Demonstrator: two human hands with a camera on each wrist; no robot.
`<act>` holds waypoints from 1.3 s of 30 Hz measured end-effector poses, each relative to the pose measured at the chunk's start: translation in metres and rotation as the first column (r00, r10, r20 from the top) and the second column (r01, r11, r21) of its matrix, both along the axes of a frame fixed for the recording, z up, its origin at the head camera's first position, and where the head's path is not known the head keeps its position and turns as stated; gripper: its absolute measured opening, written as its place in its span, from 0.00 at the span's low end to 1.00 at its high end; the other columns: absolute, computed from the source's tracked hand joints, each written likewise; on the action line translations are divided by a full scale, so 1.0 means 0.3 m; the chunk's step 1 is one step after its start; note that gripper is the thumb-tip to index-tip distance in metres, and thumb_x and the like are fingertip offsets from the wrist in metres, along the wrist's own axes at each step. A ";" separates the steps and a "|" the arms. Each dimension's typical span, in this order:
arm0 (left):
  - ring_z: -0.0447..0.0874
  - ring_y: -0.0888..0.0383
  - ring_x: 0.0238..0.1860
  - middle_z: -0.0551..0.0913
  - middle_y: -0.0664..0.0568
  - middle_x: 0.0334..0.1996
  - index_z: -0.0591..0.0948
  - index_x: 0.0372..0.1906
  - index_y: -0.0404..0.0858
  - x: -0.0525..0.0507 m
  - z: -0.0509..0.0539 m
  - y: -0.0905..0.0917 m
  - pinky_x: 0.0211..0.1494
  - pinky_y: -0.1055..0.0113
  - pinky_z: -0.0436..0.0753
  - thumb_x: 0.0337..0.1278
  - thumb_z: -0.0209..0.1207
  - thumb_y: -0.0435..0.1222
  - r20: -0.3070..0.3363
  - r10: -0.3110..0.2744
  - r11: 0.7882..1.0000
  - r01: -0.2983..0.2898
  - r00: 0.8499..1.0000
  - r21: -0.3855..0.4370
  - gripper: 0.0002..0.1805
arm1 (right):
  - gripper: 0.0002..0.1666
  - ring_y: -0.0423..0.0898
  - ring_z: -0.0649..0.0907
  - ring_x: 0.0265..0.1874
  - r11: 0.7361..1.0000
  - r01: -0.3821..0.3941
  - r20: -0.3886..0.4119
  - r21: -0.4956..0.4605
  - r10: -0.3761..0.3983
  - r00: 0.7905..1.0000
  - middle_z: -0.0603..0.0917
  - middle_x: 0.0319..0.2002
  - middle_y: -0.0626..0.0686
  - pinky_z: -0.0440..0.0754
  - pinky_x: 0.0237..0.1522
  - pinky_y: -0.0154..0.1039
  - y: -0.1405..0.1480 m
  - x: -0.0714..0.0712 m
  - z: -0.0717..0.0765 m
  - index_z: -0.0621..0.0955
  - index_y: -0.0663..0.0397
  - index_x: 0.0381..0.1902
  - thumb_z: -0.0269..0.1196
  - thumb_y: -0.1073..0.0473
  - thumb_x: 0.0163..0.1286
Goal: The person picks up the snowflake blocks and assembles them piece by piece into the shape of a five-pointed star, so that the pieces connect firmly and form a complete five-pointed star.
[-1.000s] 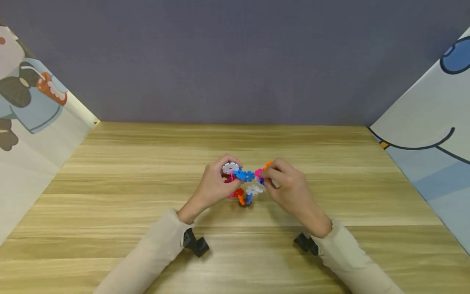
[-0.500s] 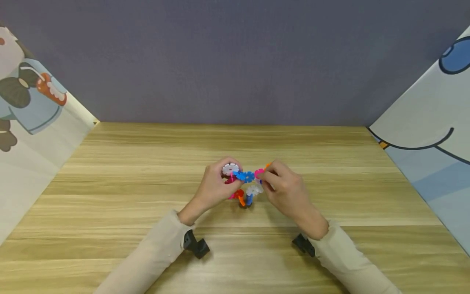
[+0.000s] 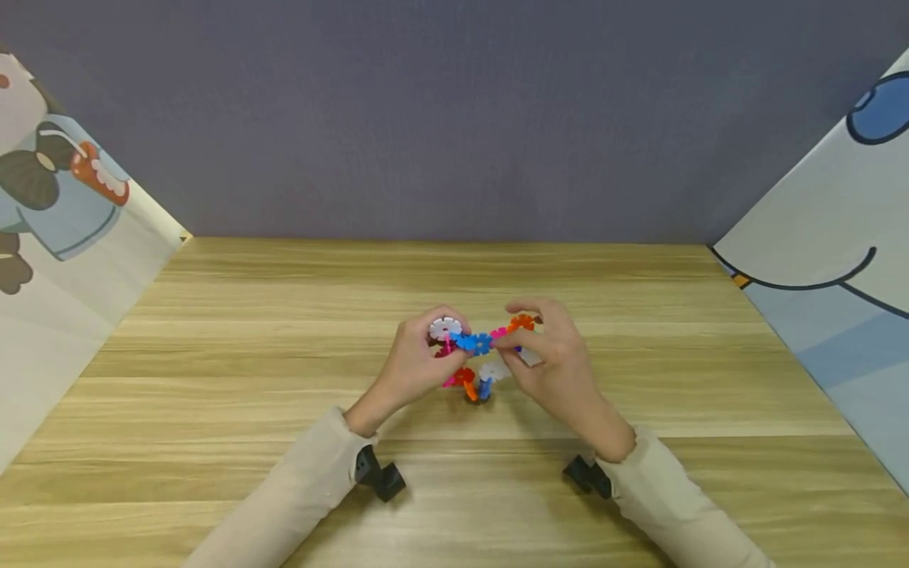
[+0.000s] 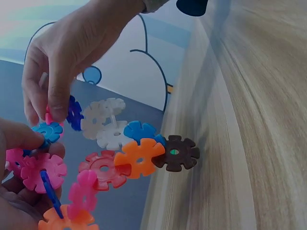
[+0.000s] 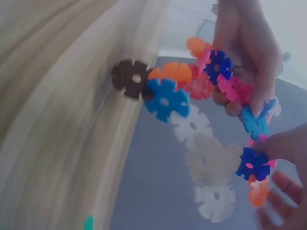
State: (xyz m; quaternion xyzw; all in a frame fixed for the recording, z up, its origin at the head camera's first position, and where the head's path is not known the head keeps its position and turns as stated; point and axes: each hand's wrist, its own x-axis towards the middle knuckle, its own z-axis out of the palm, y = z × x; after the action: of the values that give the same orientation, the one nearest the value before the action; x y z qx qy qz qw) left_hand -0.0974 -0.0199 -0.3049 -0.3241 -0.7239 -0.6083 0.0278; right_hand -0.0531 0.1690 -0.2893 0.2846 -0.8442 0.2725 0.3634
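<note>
A chain of interlocking plastic snowflake discs hangs bent between both hands. My left hand (image 3: 415,355) grips its left part, with a white disc (image 3: 445,327) above the thumb and light blue discs (image 3: 482,343) by the thumb tip. My right hand (image 3: 561,363) pinches a pink disc (image 3: 499,334) beside the light blue ones, one finger raised over an orange disc (image 3: 521,322). In the right wrist view a dark blue disc (image 5: 253,164) is at the right thumb. The chain's lower loop carries white discs (image 4: 115,134), a red disc (image 4: 105,168) and a brown disc (image 4: 176,152) at the bottom.
The wooden table (image 3: 284,315) lies under the hands, with a grey panel (image 3: 454,118) behind it. Cartoon-printed panels stand left (image 3: 64,331) and right (image 3: 802,213). Black wrist mounts (image 3: 379,473) sit at both cuffs.
The right hand has shifted slightly left to the pink disc against the light blue ones, and one finger has lifted, baring the orange disc. The left hand has hardly moved.
</note>
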 end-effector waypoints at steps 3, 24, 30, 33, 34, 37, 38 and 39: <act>0.75 0.63 0.30 0.82 0.42 0.31 0.78 0.35 0.31 0.001 -0.002 0.000 0.32 0.73 0.80 0.46 0.62 0.22 0.003 -0.006 1.000 0.006 1.000 0.016 0.09 | 0.11 0.61 0.77 0.54 0.995 -0.020 0.085 -0.102 0.029 0.996 0.81 0.49 0.65 0.78 0.52 0.53 0.002 0.001 -0.001 0.85 0.57 0.21 0.73 0.76 0.42; 0.72 0.65 0.27 0.80 0.39 0.31 0.77 0.34 0.30 0.004 -0.011 0.000 0.23 0.75 0.72 0.46 0.63 0.21 0.006 -0.037 0.997 0.036 0.999 0.065 0.09 | 0.21 0.40 0.79 0.37 0.948 -0.069 0.635 -0.312 0.262 0.727 0.82 0.45 0.60 0.81 0.39 0.30 0.058 -0.012 0.038 0.76 0.67 0.48 0.67 0.71 0.57; 0.70 0.64 0.24 0.81 0.42 0.29 0.77 0.31 0.32 0.003 -0.020 0.003 0.20 0.74 0.69 0.42 0.63 0.21 -0.036 -0.026 0.999 0.027 0.999 0.032 0.09 | 0.22 0.46 0.83 0.43 0.958 -0.050 0.611 -0.283 0.221 0.760 0.85 0.45 0.58 0.82 0.49 0.35 0.064 -0.004 0.050 0.81 0.65 0.46 0.72 0.71 0.51; 0.73 0.64 0.26 0.82 0.41 0.29 0.77 0.29 0.31 0.007 -0.027 0.007 0.24 0.73 0.75 0.41 0.63 0.20 -0.038 -0.010 0.999 0.012 0.999 0.036 0.09 | 0.22 0.48 0.84 0.43 0.964 -0.049 0.598 -0.262 0.202 0.775 0.86 0.44 0.57 0.82 0.51 0.42 0.059 0.001 0.052 0.82 0.63 0.45 0.73 0.70 0.49; 0.74 0.64 0.27 0.82 0.41 0.29 0.77 0.29 0.31 0.008 -0.031 0.009 0.25 0.73 0.76 0.40 0.62 0.19 -0.036 0.001 0.999 0.000 0.999 0.041 0.09 | 0.22 0.48 0.84 0.42 0.965 -0.045 0.596 -0.258 0.196 0.779 0.86 0.43 0.57 0.81 0.52 0.44 0.057 0.003 0.051 0.83 0.63 0.44 0.73 0.69 0.49; 0.75 0.64 0.27 0.82 0.41 0.28 0.77 0.28 0.31 0.016 -0.039 0.014 0.25 0.73 0.77 0.37 0.61 0.18 -0.030 0.045 0.998 -0.043 0.999 0.055 0.10 | 0.22 0.48 0.85 0.40 0.970 -0.023 0.591 -0.241 0.165 0.789 0.87 0.42 0.56 0.81 0.52 0.47 0.046 0.007 0.050 0.83 0.61 0.43 0.74 0.68 0.48; 0.75 0.64 0.27 0.82 0.42 0.28 0.78 0.28 0.31 0.019 -0.042 0.017 0.25 0.73 0.77 0.37 0.61 0.18 -0.030 0.062 0.997 -0.061 0.998 0.057 0.10 | 0.22 0.47 0.85 0.40 0.972 -0.014 0.589 -0.235 0.153 0.794 0.87 0.41 0.56 0.82 0.51 0.47 0.044 0.009 0.049 0.83 0.61 0.43 0.75 0.68 0.47; 0.74 0.64 0.27 0.82 0.42 0.27 0.78 0.28 0.31 0.021 -0.045 0.020 0.25 0.73 0.76 0.37 0.61 0.18 -0.030 0.076 0.996 -0.075 0.997 0.056 0.10 | 0.22 0.47 0.85 0.39 0.974 -0.002 0.584 -0.225 0.136 0.800 0.87 0.41 0.55 0.82 0.50 0.47 0.041 0.011 0.047 0.83 0.61 0.43 0.75 0.68 0.47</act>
State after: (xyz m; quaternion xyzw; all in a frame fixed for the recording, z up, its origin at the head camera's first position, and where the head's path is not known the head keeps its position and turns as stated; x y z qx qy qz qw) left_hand -0.0910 -0.0138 -0.3183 -0.3054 -0.7181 -0.6212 0.0713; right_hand -0.0499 0.1814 -0.2751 0.1746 -0.8704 0.4498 0.0983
